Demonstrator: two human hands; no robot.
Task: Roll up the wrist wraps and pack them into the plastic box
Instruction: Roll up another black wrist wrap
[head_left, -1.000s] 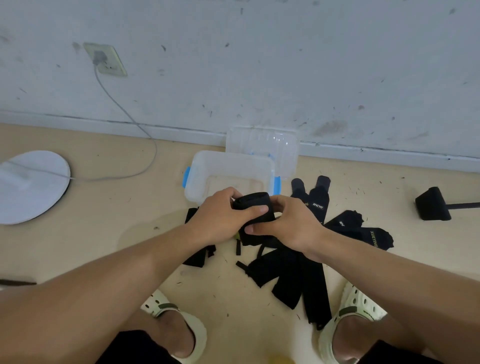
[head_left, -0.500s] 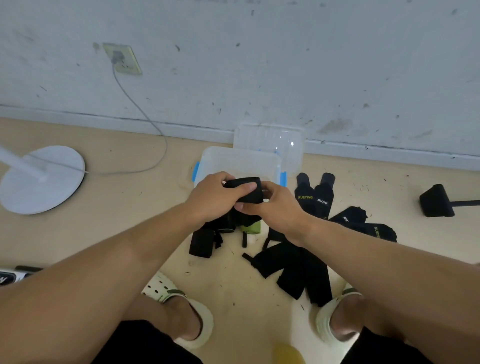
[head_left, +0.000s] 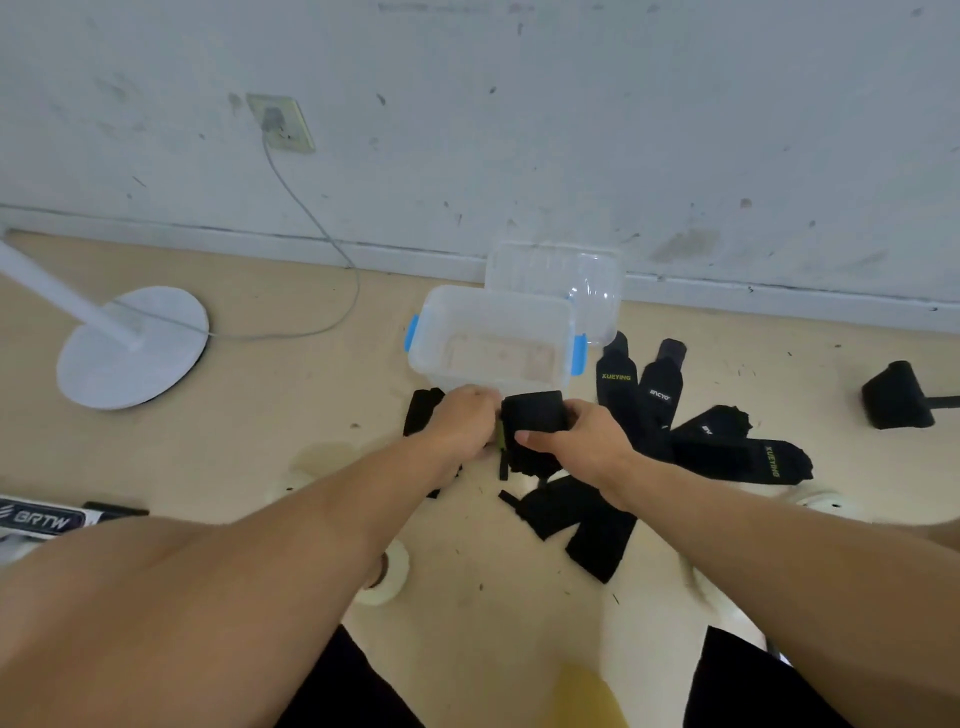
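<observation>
Both hands meet at frame centre over the floor (head_left: 249, 447). Left hand (head_left: 460, 423) grips the left end of a rolled black wrist wrap (head_left: 535, 415); right hand (head_left: 579, 441) pinches its right side, thumb (head_left: 540, 439) across the front. A loose tail hangs below the roll. Clear plastic box (head_left: 431, 358) with blue latches stands open just at 12 o'clock of the roll; its lid (head_left: 556, 273) leans against the wall behind. Unrolled wraps (head_left: 727, 452) lie spread at 3 to 5 o'clock of the hands, one more strap (head_left: 422, 410) at 9 o'clock. White lamp base (head_left: 132, 348) sits far at 9 o'clock.
</observation>
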